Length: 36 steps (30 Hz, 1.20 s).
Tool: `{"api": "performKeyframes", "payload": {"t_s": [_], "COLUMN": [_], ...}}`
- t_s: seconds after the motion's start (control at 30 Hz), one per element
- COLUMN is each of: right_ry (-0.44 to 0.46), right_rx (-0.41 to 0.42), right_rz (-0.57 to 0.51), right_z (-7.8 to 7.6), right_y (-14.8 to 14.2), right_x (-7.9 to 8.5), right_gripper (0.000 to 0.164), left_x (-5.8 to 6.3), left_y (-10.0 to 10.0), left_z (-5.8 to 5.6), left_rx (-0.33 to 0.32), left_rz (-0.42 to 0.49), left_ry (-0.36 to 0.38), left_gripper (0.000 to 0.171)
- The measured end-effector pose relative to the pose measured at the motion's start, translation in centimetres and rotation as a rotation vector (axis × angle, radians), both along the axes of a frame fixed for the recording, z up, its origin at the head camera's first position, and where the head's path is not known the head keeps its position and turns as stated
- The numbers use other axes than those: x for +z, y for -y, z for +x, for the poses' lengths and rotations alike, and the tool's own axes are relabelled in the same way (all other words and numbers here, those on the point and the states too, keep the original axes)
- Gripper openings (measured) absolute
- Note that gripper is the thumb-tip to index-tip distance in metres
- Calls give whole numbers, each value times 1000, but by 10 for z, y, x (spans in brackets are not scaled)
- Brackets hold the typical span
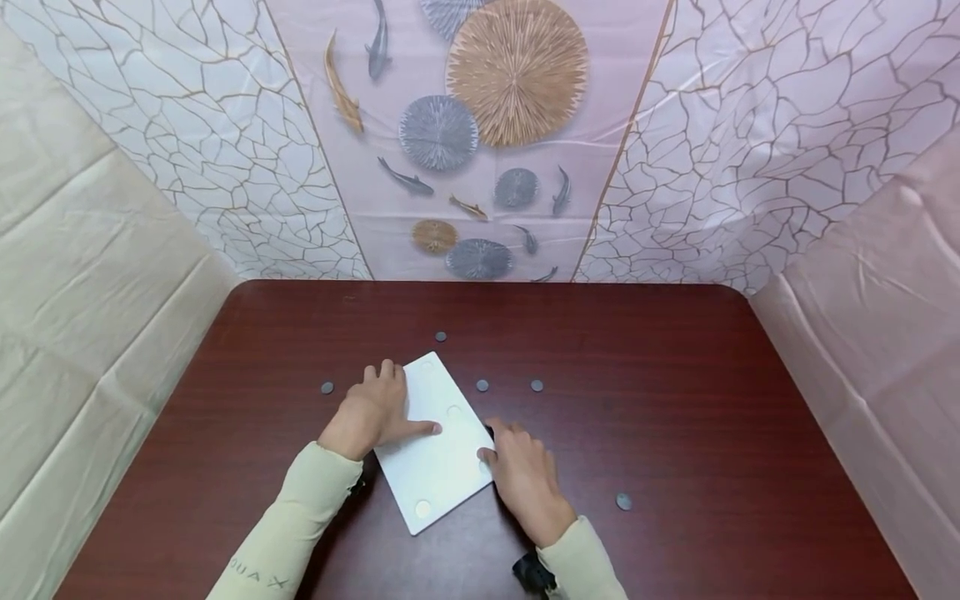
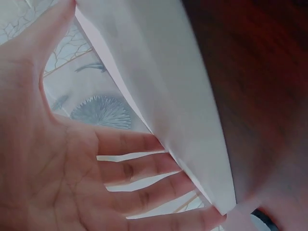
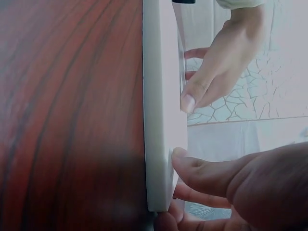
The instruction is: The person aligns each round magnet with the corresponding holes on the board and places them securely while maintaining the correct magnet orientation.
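Observation:
A white rectangular board with round marks on its top lies at a slant on the brown table. My left hand rests at its left edge, thumb stretched across the top; in the left wrist view its fingers are straight, tips touching the board's edge. My right hand pinches the right corner, its thumb on the top face and the other fingers curled round the side. A small dark thing shows by the right fingertips, mostly hidden.
Small grey discs lie around the board: one left, one beyond it, two to its upper right and another at lower right. Patterned cloth hangs behind the table, plain cloth at both sides.

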State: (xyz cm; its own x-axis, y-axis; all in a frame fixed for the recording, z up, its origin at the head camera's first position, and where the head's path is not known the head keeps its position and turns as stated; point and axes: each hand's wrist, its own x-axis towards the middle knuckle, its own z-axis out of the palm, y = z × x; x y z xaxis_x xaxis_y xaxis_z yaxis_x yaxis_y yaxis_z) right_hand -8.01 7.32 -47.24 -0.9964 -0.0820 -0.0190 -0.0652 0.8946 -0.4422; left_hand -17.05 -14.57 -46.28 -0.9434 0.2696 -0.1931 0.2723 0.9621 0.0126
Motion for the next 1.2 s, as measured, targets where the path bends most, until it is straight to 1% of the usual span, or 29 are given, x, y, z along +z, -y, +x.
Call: {"api": "performKeyframes", "payload": {"t_s": [0.1, 0.2, 0.4, 0.5, 0.57, 0.7, 0.83, 1.0, 1.07, 1.2], "right_ry": [-11, 1, 32, 34, 38, 32, 29, 44, 44, 45], "right_rx": [-1, 0, 8, 8, 10, 19, 20, 7, 6, 4], "right_rz": [6, -4, -26, -39, -55, -92, -109, -116, -121, -139], "right_z": [-1, -2, -7, -8, -8, -7, -8, -8, -9, -12], "right_y": [-1, -3, -7, -9, -10, -12, -14, -15, -16, -21], "right_x": [0, 1, 5, 6, 5, 3, 2, 0, -2, -5], "right_gripper": [42, 42, 42, 42, 41, 37, 33, 31, 31, 31], "left_x": [3, 5, 11, 14, 15, 15, 14, 12, 10, 4], "left_y": [3, 6, 10, 15, 21, 34, 43, 47, 47, 46], "left_z": [-1, -4, -15, -22, -26, -30, -33, -32, -30, -25], "left_rx": [-15, -30, -74, -89, -98, -107, -103, -73, -64, -55], "left_rz": [-11, -20, -19, 7, 25, 81, 162, 225, 237, 267], "left_ry": [-12, -9, 0, 12, 15, 12, 33, 60, 55, 42], "left_gripper": [120, 118, 110, 100, 90, 72, 63, 54, 49, 34]}}
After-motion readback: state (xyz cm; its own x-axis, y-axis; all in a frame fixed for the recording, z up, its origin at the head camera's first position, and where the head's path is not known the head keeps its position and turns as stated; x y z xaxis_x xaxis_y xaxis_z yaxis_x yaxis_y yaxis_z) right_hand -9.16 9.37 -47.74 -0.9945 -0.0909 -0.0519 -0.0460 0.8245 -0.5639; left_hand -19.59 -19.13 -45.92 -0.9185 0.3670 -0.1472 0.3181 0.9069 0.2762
